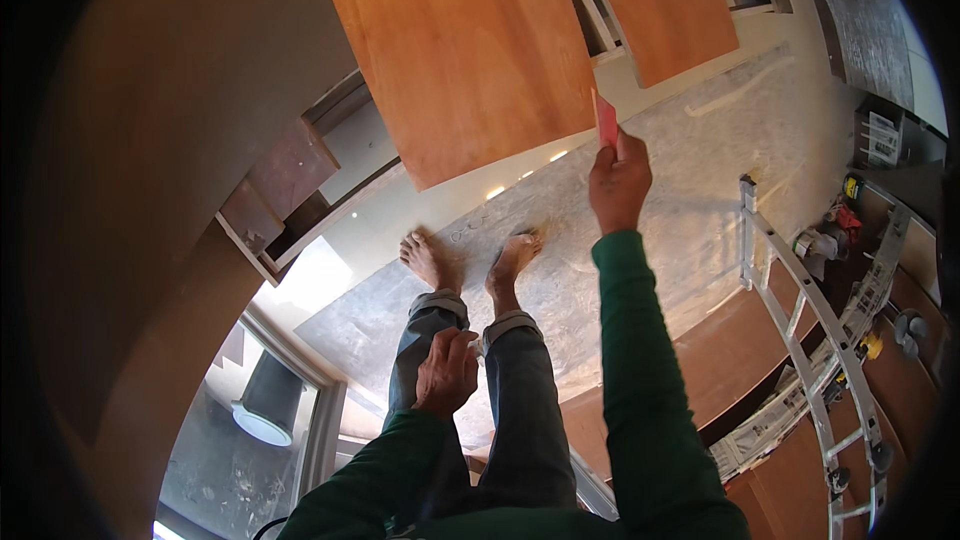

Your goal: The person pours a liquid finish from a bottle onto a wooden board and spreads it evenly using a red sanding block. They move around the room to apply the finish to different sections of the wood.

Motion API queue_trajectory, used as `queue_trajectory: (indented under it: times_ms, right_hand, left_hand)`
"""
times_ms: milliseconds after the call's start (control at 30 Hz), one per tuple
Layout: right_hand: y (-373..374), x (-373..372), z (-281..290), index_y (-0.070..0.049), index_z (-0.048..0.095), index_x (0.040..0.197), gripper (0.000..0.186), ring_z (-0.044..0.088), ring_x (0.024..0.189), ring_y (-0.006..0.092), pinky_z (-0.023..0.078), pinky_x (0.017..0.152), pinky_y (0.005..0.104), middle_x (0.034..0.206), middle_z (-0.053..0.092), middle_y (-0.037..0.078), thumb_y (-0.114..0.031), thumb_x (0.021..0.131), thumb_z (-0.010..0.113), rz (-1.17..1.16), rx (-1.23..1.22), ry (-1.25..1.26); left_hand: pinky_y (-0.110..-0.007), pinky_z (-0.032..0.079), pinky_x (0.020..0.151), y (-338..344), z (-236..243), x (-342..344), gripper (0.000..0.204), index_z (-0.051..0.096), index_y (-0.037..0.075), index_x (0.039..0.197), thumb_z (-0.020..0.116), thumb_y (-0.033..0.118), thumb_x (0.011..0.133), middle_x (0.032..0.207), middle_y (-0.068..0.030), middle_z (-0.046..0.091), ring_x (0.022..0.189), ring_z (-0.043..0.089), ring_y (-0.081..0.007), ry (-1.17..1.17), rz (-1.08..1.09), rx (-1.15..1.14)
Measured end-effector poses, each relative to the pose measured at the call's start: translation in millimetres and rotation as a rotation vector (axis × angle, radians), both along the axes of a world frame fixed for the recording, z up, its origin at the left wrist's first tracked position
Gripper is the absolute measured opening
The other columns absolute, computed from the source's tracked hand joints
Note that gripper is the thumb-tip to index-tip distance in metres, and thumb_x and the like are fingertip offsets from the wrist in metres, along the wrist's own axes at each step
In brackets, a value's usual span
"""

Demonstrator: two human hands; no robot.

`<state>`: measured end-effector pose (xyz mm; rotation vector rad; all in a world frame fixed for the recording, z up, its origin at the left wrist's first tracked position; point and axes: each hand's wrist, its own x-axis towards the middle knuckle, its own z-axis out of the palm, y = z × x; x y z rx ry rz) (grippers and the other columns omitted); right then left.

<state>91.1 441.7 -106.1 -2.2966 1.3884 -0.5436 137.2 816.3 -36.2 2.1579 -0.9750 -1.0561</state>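
- Room: a pale floor (325,278) is partly covered by a worn grey sheet (690,165), whose near left corner lies to the left of your feet.
- Ahead of you: a large orange wood panel (460,60), with a narrower panel (655,10) to its right; a pale frame shows in the gap between them.
- Right hand (620,183): raised, arm stretched forward in a green sleeve (645,340), fingers clamped on a thin red piece (606,122). That piece is at the large panel's near right corner; you cannot tell whether they touch.
- Left hand (447,372): low, in front of your jeans (525,370), fingers curled. Whether it grips anything cannot be told.
- Feet: both bare; your right foot (515,258) is on the sheet, your left foot (430,262) at its far left edge.
- Right side: a metal ladder (836,332), near brown boards and newspaper (760,430).
- Lower left: a dark bucket (272,395) beyond a pale frame edge.
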Motion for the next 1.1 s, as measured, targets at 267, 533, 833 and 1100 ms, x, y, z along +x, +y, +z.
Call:
queue_trajectory:
  times_ms: [267,533,833,1100]
  right_hand:
    - [-117,35,-1,-0.018,0.073,0.130,0.046,0.059,0.106,0.0336,0.052,0.094,0.0425,0.115,0.068,0.007,0.002,0.089,0.068,0.406,-0.232,0.176]
    - [-158,41,-8,-0.014,0.068,0.138,0.060,0.060,0.110,0.0354,0.054,0.098,0.0424,0.121,0.065,0.012,0.013,0.084,0.065,0.650,-0.129,0.332]
    - [-16,-13,-8,0.001,0.069,0.117,0.026,0.064,0.102,0.0386,0.056,0.089,0.0443,0.106,0.066,0.018,0.001,0.091,0.067,0.470,0.149,0.250]
    - [-35,26,-24,0.004,0.067,0.103,0.014,0.067,0.089,0.0458,0.056,0.083,0.0498,0.097,0.068,0.026,-0.007,0.094,0.063,0.151,-0.003,0.183]
  left_hand:
    - [-0.046,0.060,0.076,3,-5,11,0.027,0.065,0.009,0.121,0.067,0.008,0.093,0.114,-0.0153,0.059,0.099,0.068,-0.0370,0.015,-0.015,-0.009]
    - [-0.046,0.059,0.076,0,-6,15,0.029,0.064,0.009,0.122,0.068,0.008,0.093,0.115,-0.0141,0.058,0.099,0.067,-0.0364,0.035,0.020,0.012]
    - [-0.047,0.059,0.077,-3,-8,13,0.027,0.064,0.009,0.121,0.066,0.009,0.094,0.116,-0.0153,0.058,0.100,0.067,-0.0380,0.065,0.059,0.034]
    - [-0.049,0.059,0.079,-4,-8,18,0.028,0.062,0.009,0.121,0.066,0.008,0.094,0.117,-0.0160,0.057,0.102,0.066,-0.0391,0.114,0.082,0.051]
